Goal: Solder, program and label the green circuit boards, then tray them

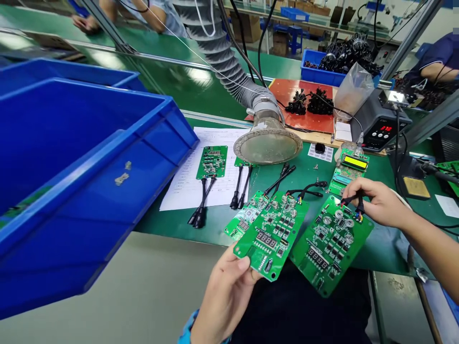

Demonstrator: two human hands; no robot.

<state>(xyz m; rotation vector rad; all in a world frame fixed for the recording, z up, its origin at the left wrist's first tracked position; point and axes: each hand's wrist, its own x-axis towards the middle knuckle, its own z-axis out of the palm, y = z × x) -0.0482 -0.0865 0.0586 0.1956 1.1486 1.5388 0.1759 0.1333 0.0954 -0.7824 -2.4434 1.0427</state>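
Note:
My left hand (pixel 229 282) pinches the near corner of a green circuit board (pixel 274 229) with a four-digit display and black cable leads at its far end. Partly beneath that board lies another circuit board (pixel 236 224) on the bench edge. In my right hand (pixel 380 200) are the short black cables (pixel 359 205) of a further green circuit board (pixel 332 243), which hangs tilted over my lap. A circuit board (pixel 212 161) with two black leads rests on a printed paper sheet (pixel 179 191); one more is half hidden by the fume hood.
A big blue bin (pixel 143 143) juts in at the left. The fume extraction hood (pixel 267 143) hangs over the bench. Toward the right stand a soldering station (pixel 385 126), a small tester with a yellow screen (pixel 355 162) and a sponge (pixel 416 188). Other people sit beyond.

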